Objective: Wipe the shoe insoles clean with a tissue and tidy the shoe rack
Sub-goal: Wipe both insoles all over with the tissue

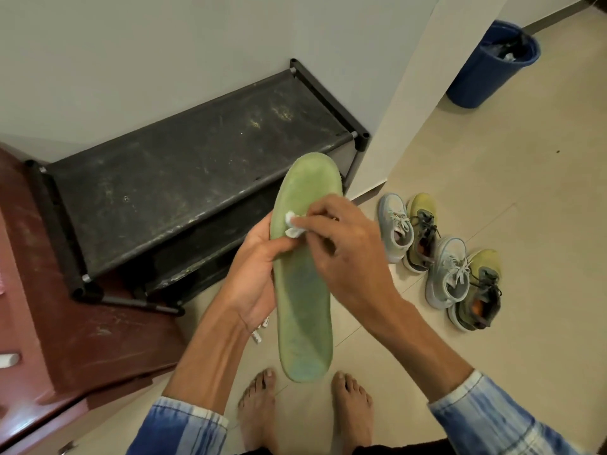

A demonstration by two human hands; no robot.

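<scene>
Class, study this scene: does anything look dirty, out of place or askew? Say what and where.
The top shelf of the shoe rack is streaked with pale dust and scuffs. Four shoes stand on the floor beside it, pairs mixed, grey alternating with yellow-green.

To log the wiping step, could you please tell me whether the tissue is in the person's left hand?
No, the right hand pinches the tissue against the green insole, which the left hand holds.

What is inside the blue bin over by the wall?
The blue bin holds a black liner and a pale scrap; its wall hides whatever lies deeper.
</scene>
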